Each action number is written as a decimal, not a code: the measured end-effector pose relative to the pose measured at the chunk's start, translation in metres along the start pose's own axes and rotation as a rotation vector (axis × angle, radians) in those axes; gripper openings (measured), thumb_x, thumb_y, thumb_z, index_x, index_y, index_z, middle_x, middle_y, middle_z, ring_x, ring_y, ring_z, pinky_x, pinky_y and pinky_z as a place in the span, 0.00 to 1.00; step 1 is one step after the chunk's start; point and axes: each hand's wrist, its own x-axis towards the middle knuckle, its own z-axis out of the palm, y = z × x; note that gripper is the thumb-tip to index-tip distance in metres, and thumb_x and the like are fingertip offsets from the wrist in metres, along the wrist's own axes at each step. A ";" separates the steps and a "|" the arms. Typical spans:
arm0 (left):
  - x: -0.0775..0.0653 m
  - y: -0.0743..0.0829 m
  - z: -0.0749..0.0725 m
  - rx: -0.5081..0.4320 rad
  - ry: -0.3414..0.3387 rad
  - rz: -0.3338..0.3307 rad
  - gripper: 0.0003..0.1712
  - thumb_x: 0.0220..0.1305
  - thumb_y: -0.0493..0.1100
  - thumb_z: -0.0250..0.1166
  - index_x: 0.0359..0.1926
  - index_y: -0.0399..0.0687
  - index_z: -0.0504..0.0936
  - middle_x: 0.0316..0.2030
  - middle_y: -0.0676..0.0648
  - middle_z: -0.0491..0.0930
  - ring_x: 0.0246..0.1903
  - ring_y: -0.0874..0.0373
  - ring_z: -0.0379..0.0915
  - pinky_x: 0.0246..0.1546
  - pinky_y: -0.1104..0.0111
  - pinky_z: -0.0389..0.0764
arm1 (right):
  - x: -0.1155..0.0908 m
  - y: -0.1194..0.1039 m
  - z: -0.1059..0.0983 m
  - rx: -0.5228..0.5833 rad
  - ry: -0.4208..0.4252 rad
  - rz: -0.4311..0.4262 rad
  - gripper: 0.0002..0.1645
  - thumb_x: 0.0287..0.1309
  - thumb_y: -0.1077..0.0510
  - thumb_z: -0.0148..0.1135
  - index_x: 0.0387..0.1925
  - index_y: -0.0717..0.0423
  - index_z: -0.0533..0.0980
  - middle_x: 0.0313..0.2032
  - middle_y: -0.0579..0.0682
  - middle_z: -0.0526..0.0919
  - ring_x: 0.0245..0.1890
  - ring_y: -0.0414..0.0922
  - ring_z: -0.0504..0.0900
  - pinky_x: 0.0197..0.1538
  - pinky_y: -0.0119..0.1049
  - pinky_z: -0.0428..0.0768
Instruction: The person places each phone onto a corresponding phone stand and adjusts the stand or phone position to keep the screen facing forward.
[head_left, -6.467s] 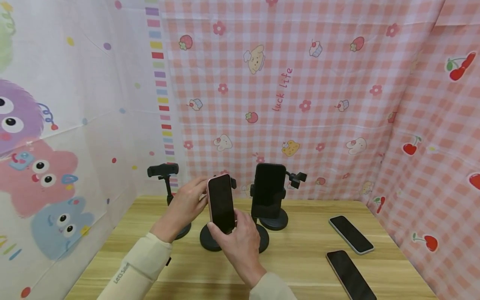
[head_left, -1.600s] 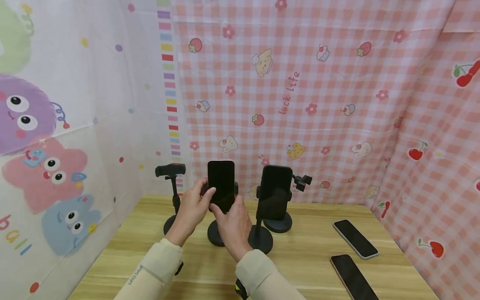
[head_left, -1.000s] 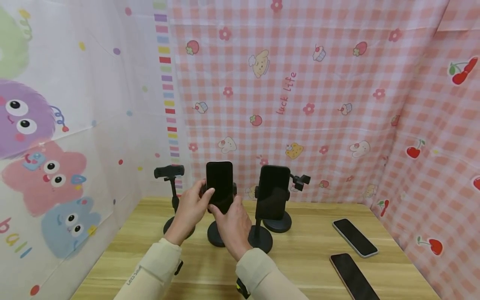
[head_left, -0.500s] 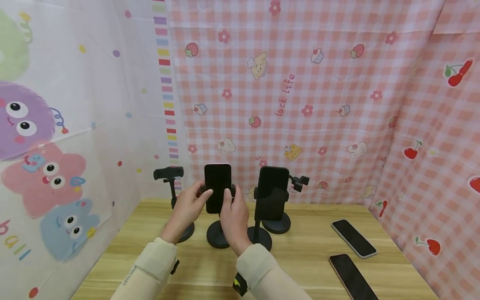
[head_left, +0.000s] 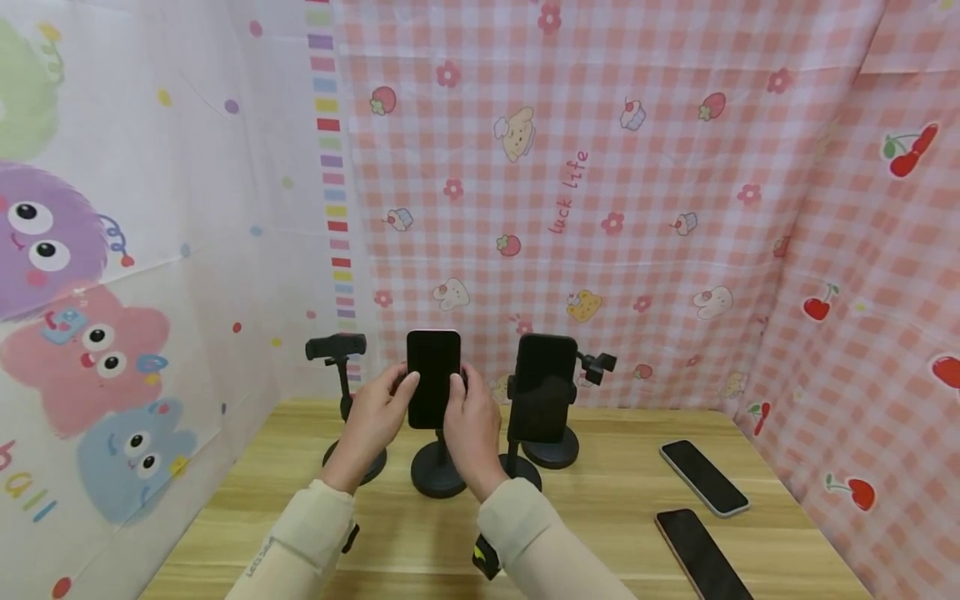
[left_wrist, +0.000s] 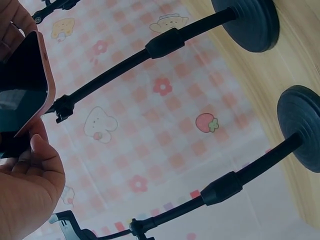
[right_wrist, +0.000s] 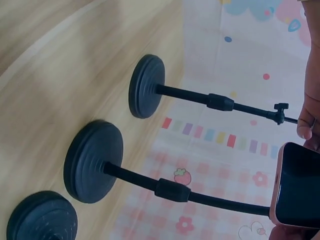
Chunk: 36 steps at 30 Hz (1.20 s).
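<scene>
A pink-edged smartphone (head_left: 434, 380) stands upright, black screen facing me, at the top of a black phone stand whose round base (head_left: 438, 472) is on the table. My left hand (head_left: 374, 418) grips the phone's left side, thumb over the front edge and fingers behind. On the opposite side my right hand (head_left: 472, 427) does the same, thumb along the screen's right edge. The clamp behind the phone is mostly hidden. In the left wrist view, the left hand's fingers (left_wrist: 30, 160) curl at a black clamp part by the pink frame. The right wrist view shows the phone (right_wrist: 300, 187) at its edge.
Left of the hands is another phone stand (head_left: 336, 347), its holder without a phone. To the right, a black phone (head_left: 545, 388) sits in a stand, with another stand's clamp (head_left: 598, 367) behind. A white-edged phone (head_left: 705, 477) and a pinkish-edged phone (head_left: 703, 553) lie on the table.
The phone, tilted in both hands earlier, is now upright at the stand. My right hand has shifted from its lower corner up to its right side. The left thumb now lies on the front.
</scene>
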 end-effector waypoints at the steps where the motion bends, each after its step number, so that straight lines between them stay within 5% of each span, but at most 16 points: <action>1: 0.000 0.000 0.000 0.001 0.006 -0.005 0.25 0.66 0.59 0.48 0.53 0.49 0.74 0.43 0.47 0.78 0.39 0.56 0.73 0.41 0.58 0.74 | 0.001 0.000 0.000 -0.003 -0.006 -0.010 0.24 0.68 0.45 0.37 0.58 0.51 0.66 0.48 0.48 0.75 0.45 0.45 0.74 0.47 0.43 0.73; 9: 0.004 0.001 -0.002 0.041 0.015 0.017 0.19 0.66 0.58 0.48 0.39 0.50 0.74 0.19 0.47 0.67 0.20 0.55 0.64 0.22 0.64 0.66 | 0.006 -0.004 -0.006 -0.051 -0.019 -0.046 0.22 0.68 0.48 0.40 0.55 0.54 0.68 0.43 0.51 0.77 0.40 0.46 0.77 0.43 0.44 0.74; 26: 0.017 0.006 -0.010 0.011 -0.080 -0.104 0.21 0.65 0.59 0.49 0.32 0.48 0.76 0.26 0.48 0.76 0.26 0.55 0.71 0.26 0.65 0.70 | 0.019 -0.018 -0.012 -0.120 -0.100 0.088 0.23 0.67 0.48 0.43 0.55 0.56 0.70 0.46 0.52 0.78 0.42 0.48 0.77 0.46 0.45 0.73; 36: 0.013 0.005 -0.008 0.033 -0.035 -0.028 0.18 0.65 0.56 0.51 0.31 0.46 0.74 0.21 0.48 0.72 0.20 0.55 0.65 0.21 0.65 0.67 | 0.017 -0.013 -0.012 -0.115 -0.095 0.056 0.22 0.67 0.48 0.42 0.54 0.56 0.70 0.41 0.52 0.78 0.37 0.47 0.76 0.42 0.43 0.74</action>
